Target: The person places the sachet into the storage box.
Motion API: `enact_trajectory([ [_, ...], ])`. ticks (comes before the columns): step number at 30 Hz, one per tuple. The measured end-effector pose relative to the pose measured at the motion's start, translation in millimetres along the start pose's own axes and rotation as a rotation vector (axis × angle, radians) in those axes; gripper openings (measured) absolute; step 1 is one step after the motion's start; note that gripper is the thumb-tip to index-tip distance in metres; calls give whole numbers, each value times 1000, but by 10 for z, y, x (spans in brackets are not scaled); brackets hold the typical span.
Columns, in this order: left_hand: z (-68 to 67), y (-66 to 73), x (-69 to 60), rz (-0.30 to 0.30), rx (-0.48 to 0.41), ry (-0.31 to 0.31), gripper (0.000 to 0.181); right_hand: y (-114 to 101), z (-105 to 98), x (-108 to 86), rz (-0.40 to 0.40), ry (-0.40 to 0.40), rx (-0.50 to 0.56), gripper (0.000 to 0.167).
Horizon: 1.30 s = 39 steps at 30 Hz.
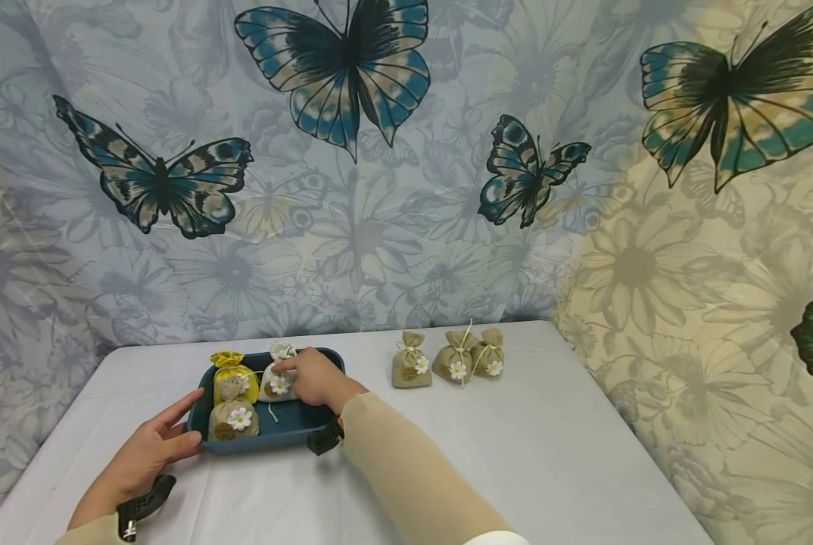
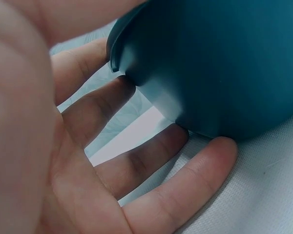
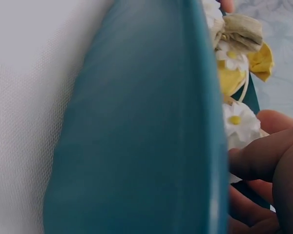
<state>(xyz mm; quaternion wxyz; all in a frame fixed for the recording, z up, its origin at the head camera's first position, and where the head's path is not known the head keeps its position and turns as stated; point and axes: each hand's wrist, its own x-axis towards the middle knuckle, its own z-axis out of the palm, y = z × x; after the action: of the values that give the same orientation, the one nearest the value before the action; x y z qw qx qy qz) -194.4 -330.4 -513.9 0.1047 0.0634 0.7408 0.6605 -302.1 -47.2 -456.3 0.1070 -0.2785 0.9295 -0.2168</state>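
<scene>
A blue tray (image 1: 263, 443) stands at the left of the table; its wall (image 2: 210, 63) fills much of the left wrist view. My left hand (image 1: 141, 458) touches the tray's left end, fingers spread and fairly straight. Inside the tray's right part, my right hand (image 1: 319, 378) pinches a white pouch (image 1: 268, 387) with a daisy. In the right wrist view, the thumb and fingers of this hand (image 3: 278, 161) lie around the white pouch (image 3: 234, 141), partly behind the tray wall (image 3: 132, 126). A yellow pouch (image 1: 223, 384) and a beige pouch (image 1: 220, 428) lie in the left part.
Three beige pouches with daisies stand at the back of the table, right of the tray: one alone (image 1: 406, 369), two side by side, a middle one (image 1: 450, 363) and a right one (image 1: 491, 356). A butterfly-patterned cloth (image 1: 379, 265) hangs behind the white-covered table (image 1: 549, 454).
</scene>
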Motion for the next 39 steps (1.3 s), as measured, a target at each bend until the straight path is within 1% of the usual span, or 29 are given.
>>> enact_trajectory([
  [3,6,14,1,-3,4,4,78,12,-27,-23,-11,-9,26,64],
  [6,11,27,-1,-5,9,5,78,25,-63,-42,-20,-47,41,62],
  [8,12,33,-2,-6,12,3,79,32,-96,-55,-3,-78,73,59],
  [10,6,38,-9,-5,14,0,79,38,-134,-68,17,-84,105,54],
  [14,-17,48,-27,-2,20,3,79,57,-219,-98,60,-54,293,50],
  [16,-24,52,-30,-2,25,7,79,87,-260,-125,52,-45,390,48],
  [18,-22,53,-28,-2,28,5,79,129,-302,-179,39,-52,479,46],
  [20,-11,52,-20,-7,29,5,79,186,-340,-274,6,-62,557,45],
  [23,15,44,-12,-17,22,6,80,286,-419,-492,-55,-63,707,44],
  [25,33,34,-12,-27,18,8,80,368,-487,-664,-108,-47,801,45],
  [27,48,21,-11,-34,12,7,80,475,-549,-828,-155,-6,870,46],
  [29,54,12,-7,-36,8,3,80,597,-595,-981,-185,56,895,47],
  [31,53,7,-1,-31,5,0,80,714,-626,-1130,-188,110,907,47],
  [33,45,7,7,-26,6,5,80,820,-639,-1271,-174,156,907,47],
  [36,33,19,8,-22,15,12,80,967,-619,-1459,-148,193,904,47],
  [39,26,35,3,-20,18,7,80,1126,-572,-1594,-140,234,907,49],
])
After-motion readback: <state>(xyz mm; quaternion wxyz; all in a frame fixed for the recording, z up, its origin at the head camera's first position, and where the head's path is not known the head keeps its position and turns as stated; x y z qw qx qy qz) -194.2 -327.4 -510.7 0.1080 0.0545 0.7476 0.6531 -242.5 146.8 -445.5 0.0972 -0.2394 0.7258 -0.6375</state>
